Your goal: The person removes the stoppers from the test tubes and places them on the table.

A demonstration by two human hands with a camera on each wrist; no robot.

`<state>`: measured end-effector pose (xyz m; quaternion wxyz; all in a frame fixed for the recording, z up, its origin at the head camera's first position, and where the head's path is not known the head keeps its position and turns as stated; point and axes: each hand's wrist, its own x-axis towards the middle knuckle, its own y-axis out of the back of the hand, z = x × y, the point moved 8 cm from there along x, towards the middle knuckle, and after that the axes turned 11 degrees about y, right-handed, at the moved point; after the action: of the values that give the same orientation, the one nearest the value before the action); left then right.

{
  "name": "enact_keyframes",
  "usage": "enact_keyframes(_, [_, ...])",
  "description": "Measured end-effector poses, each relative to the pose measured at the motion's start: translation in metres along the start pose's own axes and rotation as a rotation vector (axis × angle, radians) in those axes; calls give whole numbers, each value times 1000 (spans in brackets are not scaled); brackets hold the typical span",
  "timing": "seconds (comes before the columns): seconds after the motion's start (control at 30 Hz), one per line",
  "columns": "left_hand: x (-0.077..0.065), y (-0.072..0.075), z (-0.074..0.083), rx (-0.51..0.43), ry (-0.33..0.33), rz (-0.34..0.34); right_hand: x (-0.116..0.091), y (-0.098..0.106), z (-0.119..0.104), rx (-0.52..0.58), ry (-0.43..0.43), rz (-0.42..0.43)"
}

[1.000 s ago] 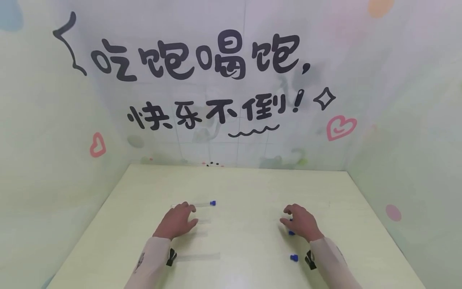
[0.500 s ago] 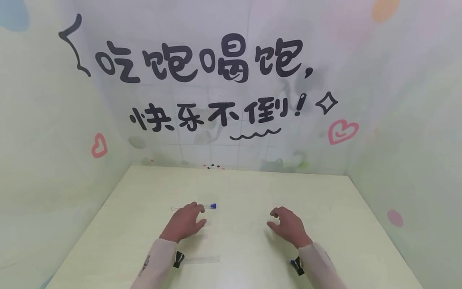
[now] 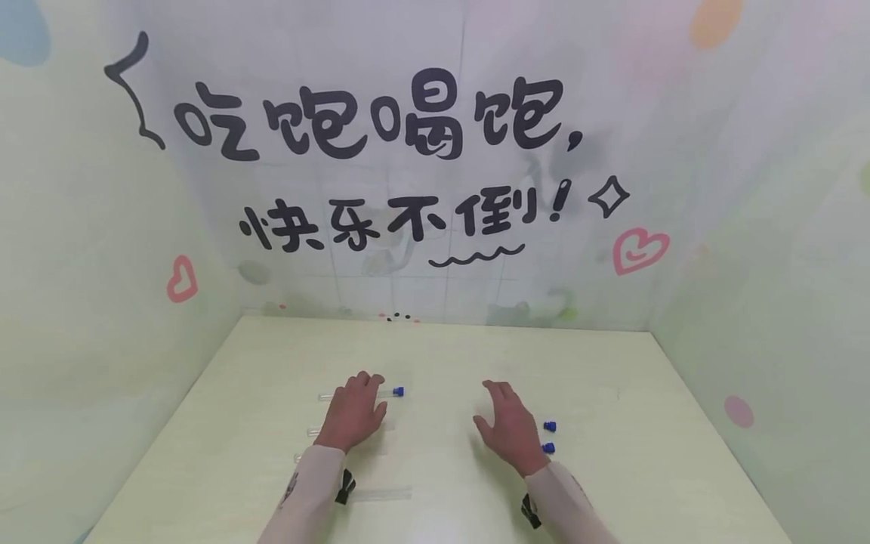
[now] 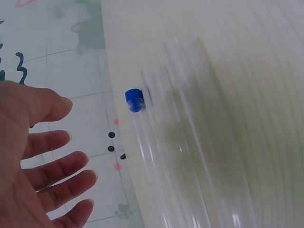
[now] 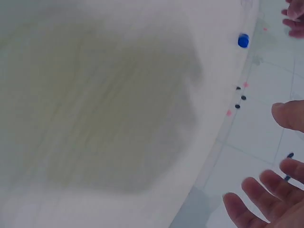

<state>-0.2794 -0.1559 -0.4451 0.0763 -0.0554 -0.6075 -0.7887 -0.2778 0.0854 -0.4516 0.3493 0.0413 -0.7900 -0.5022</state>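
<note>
In the head view my left hand hovers over a row of clear test tubes lying on the left of the table. The farthest test tube has a blue cap in its end. The nearest tube has no cap, and my hand and sleeve partly cover those between. In the left wrist view the left fingers are spread and hold nothing. My right hand, also empty, is above the table right of the middle, thumb apart from the fingers. Two loose blue caps, one farther back and one nearer, lie beside its wrist.
The pale table is enclosed by printed fabric walls on the left, back and right. Large black characters and pink hearts mark the walls. A black clip hangs at the left cuff, and another clip at the right.
My right hand has moved left toward the middle, exposing two blue caps beside it. My left hand has shifted slightly right. The fingers of both hands look straighter.
</note>
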Motion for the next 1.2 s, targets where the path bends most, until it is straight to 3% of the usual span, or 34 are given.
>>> enact_keyframes(0.17, [8, -7, -15, 41, 27, -24, 8, -15, -11, 47, 4, -2])
enact_keyframes(0.43, [22, -12, -35, 83, 69, -88, 20, -35, -27, -77, 47, -23])
enact_keyframes(0.6, [31, -29, -43, 109, 85, -135, 23, -43, -29, -75, 57, -22])
enact_keyframes(0.87, [37, -51, -46, 179, 91, -171, 24, -47, -29, -59, 57, -48])
enact_keyframes(1.2, [35, -37, -32, 245, 3, -117, 31, -60, -31, 34, -6, -112])
